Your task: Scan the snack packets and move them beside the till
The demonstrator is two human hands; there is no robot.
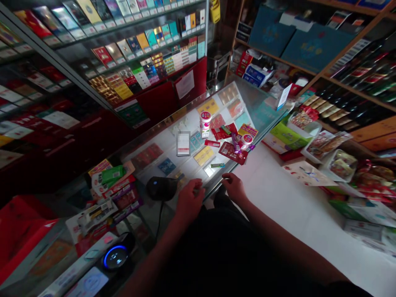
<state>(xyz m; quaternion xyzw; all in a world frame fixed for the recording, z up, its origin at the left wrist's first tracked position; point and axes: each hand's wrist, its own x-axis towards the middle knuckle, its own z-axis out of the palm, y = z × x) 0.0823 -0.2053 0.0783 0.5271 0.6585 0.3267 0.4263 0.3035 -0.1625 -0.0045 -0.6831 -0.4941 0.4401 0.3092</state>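
Note:
My left hand [190, 199] hovers at the near edge of the glass counter [173, 186], fingers loosely curled and apart, with nothing visible in them. Across a small gap, my right hand [235, 188] is just past the counter edge, its fingers half bent and likewise bare. Closest ahead of both is a small green stick pack [217, 165] on the glass. Behind it lie a dark red snack pouch [230, 152], a small red packet [212, 143] and a purple wrapper [235, 142]. Pink-and-white tubs [205, 120] stand or lie among them.
A black scanner-like device [161, 188] with a cable sits left of my left hand. Snack packs [116, 185] pile up farther left, beside a device with a blue light ring [116, 257]. Shelves of small boxes [151, 37] rise behind; bottles [334, 109] and snack boxes [287, 136] line the right.

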